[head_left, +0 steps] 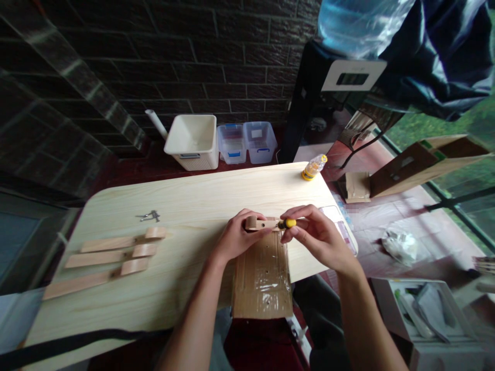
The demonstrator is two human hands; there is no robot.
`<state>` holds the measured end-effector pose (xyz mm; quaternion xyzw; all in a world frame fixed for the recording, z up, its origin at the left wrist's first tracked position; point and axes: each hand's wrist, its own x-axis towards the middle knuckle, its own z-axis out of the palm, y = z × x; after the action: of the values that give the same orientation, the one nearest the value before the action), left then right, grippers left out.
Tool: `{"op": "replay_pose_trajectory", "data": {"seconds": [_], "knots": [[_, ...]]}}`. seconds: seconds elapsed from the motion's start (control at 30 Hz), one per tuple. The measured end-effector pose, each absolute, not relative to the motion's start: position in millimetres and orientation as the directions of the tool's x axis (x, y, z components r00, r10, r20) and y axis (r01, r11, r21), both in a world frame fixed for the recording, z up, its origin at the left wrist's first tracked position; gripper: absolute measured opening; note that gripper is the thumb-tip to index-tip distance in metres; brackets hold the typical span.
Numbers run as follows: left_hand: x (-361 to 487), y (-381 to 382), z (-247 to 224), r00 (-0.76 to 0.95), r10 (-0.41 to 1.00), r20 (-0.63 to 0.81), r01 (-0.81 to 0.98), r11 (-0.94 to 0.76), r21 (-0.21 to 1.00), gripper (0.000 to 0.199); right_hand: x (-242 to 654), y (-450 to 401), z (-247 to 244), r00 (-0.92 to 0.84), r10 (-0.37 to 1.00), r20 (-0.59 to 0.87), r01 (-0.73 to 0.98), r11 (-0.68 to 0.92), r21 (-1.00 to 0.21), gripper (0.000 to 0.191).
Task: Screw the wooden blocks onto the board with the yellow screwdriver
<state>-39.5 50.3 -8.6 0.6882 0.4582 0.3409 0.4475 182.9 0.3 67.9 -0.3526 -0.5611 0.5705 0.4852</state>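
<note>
My left hand [240, 234] is closed around a small light wooden piece [266, 225] with a rounded end and a dark hole in it. In my right hand [315, 232], the fingertips pinch a short screwdriver [288, 223] with a yellow and black handle. Its tip points left and meets the wooden piece near its right end; the exact contact is too small to tell. Beneath both hands lies a tape-covered cardboard piece [261, 273], which reaches past the table's near edge. Several wooden strips [96, 257] with curled ends rest at the left, near a small heap of metal screws [150, 215].
A clear bottle with yellow ends [314, 167] stands at the table's [201, 196] far right corner. Behind the table are a white basket [193, 136], two clear plastic bins [247, 144] and a water dispenser [328, 77]. An open box of items [429, 309] sits at the lower right.
</note>
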Motion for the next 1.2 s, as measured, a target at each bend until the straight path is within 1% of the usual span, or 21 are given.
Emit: {"op": "replay_pose_trajectory", "data": {"seconds": [0.1, 0.2, 0.27, 0.4, 0.53, 0.63, 0.73, 0.97, 1.2], "knots": [[-39.8, 50.5, -8.8, 0.350, 0.935, 0.061, 0.324, -0.182, 0.928, 0.032, 182.2, -0.8, 70.8, -0.316, 0.939, 0.138, -0.132, 0.100, -0.986, 0.021], [-40.0, 50.4, -9.6, 0.349, 0.935, 0.069, 0.321, -0.188, 0.928, 0.031, 183.8, -2.7, 75.9, -0.322, 0.933, 0.164, -0.074, 0.147, -0.986, 0.020], [-39.9, 50.3, -9.7, 0.348, 0.935, 0.074, 0.320, -0.192, 0.928, 0.031, 185.3, -3.3, 77.9, -0.324, 0.932, 0.163, -0.059, 0.152, -0.987, 0.019], [-39.7, 50.3, -9.0, 0.347, 0.935, 0.076, 0.324, -0.195, 0.926, 0.029, 187.5, -1.3, 74.2, -0.311, 0.938, 0.151, -0.098, 0.126, -0.987, 0.017], [-39.9, 50.5, -8.4, 0.339, 0.938, 0.078, 0.334, -0.197, 0.922, 0.030, 187.0, 2.7, 67.0, -0.231, 0.956, 0.180, -0.140, 0.150, -0.979, 0.015], [-40.4, 50.4, -8.2, 0.343, 0.936, 0.075, 0.334, -0.196, 0.922, 0.031, 186.2, 4.0, 65.5, -0.202, 0.962, 0.184, -0.138, 0.158, -0.978, 0.015], [-40.6, 50.2, -8.0, 0.348, 0.934, 0.077, 0.330, -0.199, 0.923, 0.031, 186.8, 2.9, 68.1, -0.208, 0.962, 0.177, -0.118, 0.156, -0.981, 0.014], [-40.1, 50.3, -8.5, 0.355, 0.932, 0.069, 0.328, -0.194, 0.925, 0.031, 190.7, -0.2, 73.2, -0.281, 0.940, 0.191, -0.050, 0.184, -0.982, 0.018], [-40.2, 50.7, -6.5, 0.361, 0.930, 0.066, 0.332, -0.194, 0.923, 0.030, 190.7, 4.7, 66.5, -0.230, 0.954, 0.193, -0.102, 0.174, -0.979, 0.015]]}}
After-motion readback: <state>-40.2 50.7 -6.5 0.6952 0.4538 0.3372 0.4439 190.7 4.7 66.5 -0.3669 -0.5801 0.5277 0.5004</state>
